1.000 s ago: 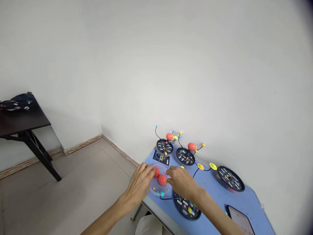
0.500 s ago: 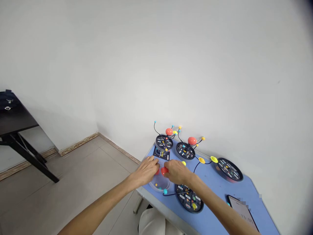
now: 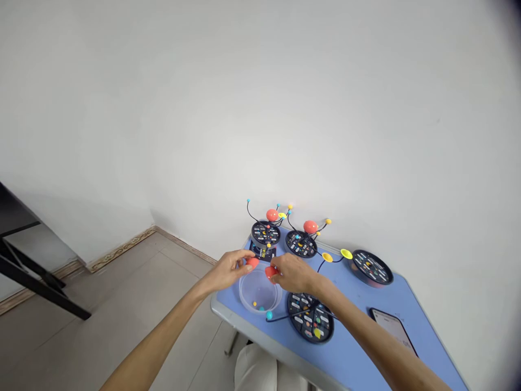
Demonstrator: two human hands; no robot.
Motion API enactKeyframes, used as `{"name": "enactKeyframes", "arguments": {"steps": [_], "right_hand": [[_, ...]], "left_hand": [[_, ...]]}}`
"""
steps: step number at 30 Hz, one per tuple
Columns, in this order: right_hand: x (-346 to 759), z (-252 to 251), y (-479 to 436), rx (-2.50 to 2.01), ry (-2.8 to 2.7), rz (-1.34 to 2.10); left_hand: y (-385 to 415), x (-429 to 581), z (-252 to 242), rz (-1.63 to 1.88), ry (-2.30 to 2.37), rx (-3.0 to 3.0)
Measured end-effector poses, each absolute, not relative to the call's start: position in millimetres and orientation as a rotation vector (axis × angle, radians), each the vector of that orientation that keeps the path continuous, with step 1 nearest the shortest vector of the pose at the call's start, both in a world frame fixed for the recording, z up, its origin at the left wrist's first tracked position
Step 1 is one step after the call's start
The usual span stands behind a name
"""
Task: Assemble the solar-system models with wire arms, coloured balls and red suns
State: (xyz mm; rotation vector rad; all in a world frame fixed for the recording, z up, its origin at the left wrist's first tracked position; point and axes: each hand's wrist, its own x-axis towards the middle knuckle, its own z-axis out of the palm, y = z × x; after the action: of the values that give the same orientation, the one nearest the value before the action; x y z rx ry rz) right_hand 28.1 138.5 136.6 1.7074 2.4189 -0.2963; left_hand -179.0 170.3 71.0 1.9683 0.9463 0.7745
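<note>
Above a clear plastic bowl (image 3: 252, 301) on the blue table (image 3: 358, 336), my left hand (image 3: 228, 267) pinches a red half-ball (image 3: 252, 263). My right hand (image 3: 293, 273) pinches a second red half-ball (image 3: 270, 272) close beside it. The two pieces are a small gap apart. A few small coloured beads lie in the bowl. A black round base (image 3: 310, 323) with a thin black arm ending in a teal bead (image 3: 269, 315) lies just below my right wrist.
Two assembled models with red balls on black bases (image 3: 265, 233) (image 3: 301, 243) stand at the table's far edge by the white wall. Another black base (image 3: 371, 267) with yellow cups (image 3: 346, 253) lies to the right. A phone (image 3: 394, 330) rests near the right. A dark table's legs (image 3: 24, 271) stand at far left.
Both hands lifted the red half-balls out of the bowl and now hold them above it. The view has shifted, so the dark table slid left.
</note>
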Motion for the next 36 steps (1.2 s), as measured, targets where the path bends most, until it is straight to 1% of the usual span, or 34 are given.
{"name": "enactKeyframes", "arguments": {"steps": [2,5,15,21,23,27,31,36], "right_hand": [[24,135,137,1.679,2.410,-0.267],[16,128,135,1.606,2.402,-0.214],[2,96,143,1.313,2.458,-0.026],[11,96,144,1.281,2.490,0.003],[13,99,144,1.228,2.523,-0.086],[11,100,146,1.053,2.574,-0.370],[-2,92,145,1.022,2.543,-0.282],[-14,86,143,1.023,2.525,-0.157]], "left_hand": [[171,-185,72,0.780,0.869,1.759],[168,-189,71,0.749,0.823,1.610],[162,-188,63,0.782,0.884,1.545],[159,-189,62,0.752,0.892,1.548],[159,-188,64,0.764,0.911,1.589],[156,-183,69,0.756,1.032,1.812],[150,-175,67,0.686,1.089,2.161],[150,-166,48,0.636,1.142,2.476]]}}
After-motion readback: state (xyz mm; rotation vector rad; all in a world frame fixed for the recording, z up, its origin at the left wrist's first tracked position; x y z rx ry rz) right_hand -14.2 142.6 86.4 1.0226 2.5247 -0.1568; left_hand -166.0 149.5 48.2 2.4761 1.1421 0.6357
